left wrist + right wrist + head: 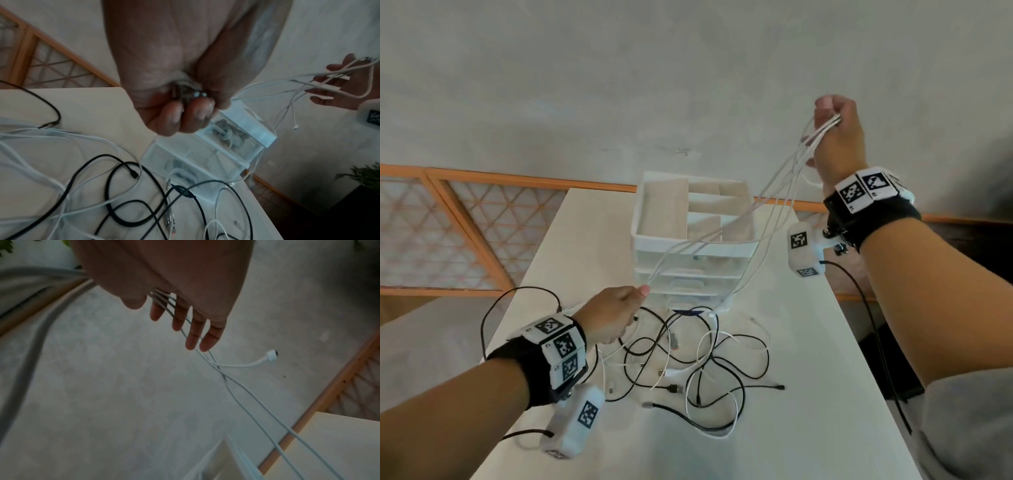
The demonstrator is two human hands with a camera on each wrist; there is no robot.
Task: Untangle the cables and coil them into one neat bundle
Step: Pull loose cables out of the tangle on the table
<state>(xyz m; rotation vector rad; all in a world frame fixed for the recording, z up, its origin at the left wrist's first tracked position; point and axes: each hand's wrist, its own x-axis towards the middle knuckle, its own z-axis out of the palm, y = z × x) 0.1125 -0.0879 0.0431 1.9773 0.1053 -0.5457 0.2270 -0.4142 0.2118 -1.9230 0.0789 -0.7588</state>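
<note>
A tangle of black and white cables lies on the white table. My left hand is low over the table, fingers curled into a fist round white cable ends. Several white cable strands run up from it to my right hand, raised high at the right. There the strands pass under the thumb as loops, with the fingers held straight. A white plug dangles free below that hand. One strand drops to the table beside the drawer unit.
A white drawer organiser with an open compartment top stands at the table's middle back, under the stretched strands. An orange-framed lattice screen lines the floor behind. Black sensor leads trail from both wrists.
</note>
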